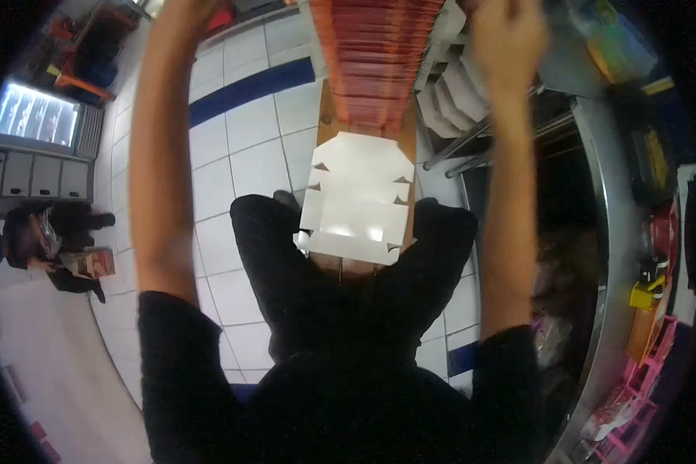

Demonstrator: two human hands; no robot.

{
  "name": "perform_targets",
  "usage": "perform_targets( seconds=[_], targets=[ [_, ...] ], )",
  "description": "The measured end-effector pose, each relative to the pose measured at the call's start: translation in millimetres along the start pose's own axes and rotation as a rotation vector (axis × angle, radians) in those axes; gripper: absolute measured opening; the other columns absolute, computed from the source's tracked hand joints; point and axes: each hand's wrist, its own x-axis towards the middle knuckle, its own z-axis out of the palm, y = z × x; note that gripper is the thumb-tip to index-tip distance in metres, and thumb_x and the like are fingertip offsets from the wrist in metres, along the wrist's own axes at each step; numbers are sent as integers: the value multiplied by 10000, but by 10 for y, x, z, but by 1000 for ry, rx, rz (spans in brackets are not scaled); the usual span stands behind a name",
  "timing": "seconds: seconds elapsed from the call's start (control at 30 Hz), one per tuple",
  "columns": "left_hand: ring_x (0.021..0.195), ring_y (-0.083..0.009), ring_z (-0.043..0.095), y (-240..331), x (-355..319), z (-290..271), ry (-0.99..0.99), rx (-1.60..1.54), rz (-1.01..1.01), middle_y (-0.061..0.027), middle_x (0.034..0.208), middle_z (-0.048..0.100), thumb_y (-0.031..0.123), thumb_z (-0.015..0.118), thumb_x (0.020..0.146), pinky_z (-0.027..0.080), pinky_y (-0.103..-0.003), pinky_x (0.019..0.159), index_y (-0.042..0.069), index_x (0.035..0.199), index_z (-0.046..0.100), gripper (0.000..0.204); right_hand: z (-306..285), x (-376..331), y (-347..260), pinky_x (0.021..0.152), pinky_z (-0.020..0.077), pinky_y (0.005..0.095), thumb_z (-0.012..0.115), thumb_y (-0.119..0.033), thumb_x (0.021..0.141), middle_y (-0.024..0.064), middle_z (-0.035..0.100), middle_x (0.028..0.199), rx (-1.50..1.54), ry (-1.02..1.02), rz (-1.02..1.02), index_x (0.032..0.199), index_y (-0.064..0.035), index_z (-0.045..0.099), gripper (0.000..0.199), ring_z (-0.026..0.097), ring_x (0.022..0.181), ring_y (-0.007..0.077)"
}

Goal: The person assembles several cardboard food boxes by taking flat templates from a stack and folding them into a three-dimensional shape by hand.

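Observation:
A flat white cardboard box blank [359, 189] with notched side edges and cut corners lies between my knees, its glossy side up. Under it is a brown wooden board [327, 116]. Just beyond rises a tall stack of red-and-orange printed flat cardboard [379, 54], running out of the top of the view. Both arms reach forward on either side of the stack. My left hand [187, 8] is mostly cut off by the upper edge, so its fingers are hidden. Near the stack's right side is my right hand [510, 35], smeared by motion; whether it holds anything does not show.
White cut cardboard pieces [452, 100] stand right of the stack, beside metal rails [468, 147]. A metal-edged shelf [607, 255] and a pink rack [646, 371] line the right. Leftward, another person [35, 236] is near a cardboard box [93, 263] and a lit glass-front cabinet [37, 116].

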Motion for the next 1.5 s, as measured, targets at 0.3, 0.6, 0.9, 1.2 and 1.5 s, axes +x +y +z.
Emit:
perform_targets(
  seconds=[0.3, 0.6, 0.9, 1.2, 1.5],
  targets=[
    [780, -175, 711, 1822, -3162, 309, -319, -571, -1107, -136, 893, 733, 38, 638, 929, 562, -304, 756, -25, 1164, 641, 244, 1963, -3537, 1175, 796, 580, 497, 761, -670, 772, 266, 609, 1150, -493, -757, 711, 1189, 70, 530, 880, 696, 971, 427],
    [942, -376, 675, 2327, -4539, 204, -716, -286, -1045, -190, 995, 698, 164, 728, 864, 536, -481, 883, -16, 1190, 640, 383, 2017, -3987, 1808, 781, 567, 485, 637, -394, 930, 196, 697, 900, -257, -730, 566, 945, -10, 675, 386, 712, 847, 373],
    [1057, -427, 639, 2505, -4487, 232, -979, -97, -714, -229, 1048, 684, 221, 703, 917, 505, -517, 913, -29, 1114, 679, 318, 1657, -4151, 2075, 591, 469, 300, 537, -256, 1078, 24, 559, 666, 594, -494, 1151, 846, 17, 632, 370, 563, 647, 95],
    [736, -441, 677, 2731, -4272, 653, -815, -370, -836, -242, 825, 680, 112, 637, 930, 543, -527, 660, 4, 872, 637, 122, 1412, -3979, 1532, 563, 447, 421, 582, -237, 1029, 206, 524, 642, 126, -521, 545, 877, 33, 608, 311, 549, 560, 221],
    [630, -398, 684, 2394, -4515, 878, -650, -560, -939, -251, 724, 665, 103, 572, 999, 540, -452, 607, -54, 841, 648, 236, 1408, -4202, 1370, 698, 535, 454, 631, -172, 967, 232, 681, 830, 369, -486, 621, 995, 33, 642, 208, 710, 770, 362]
  ],
)
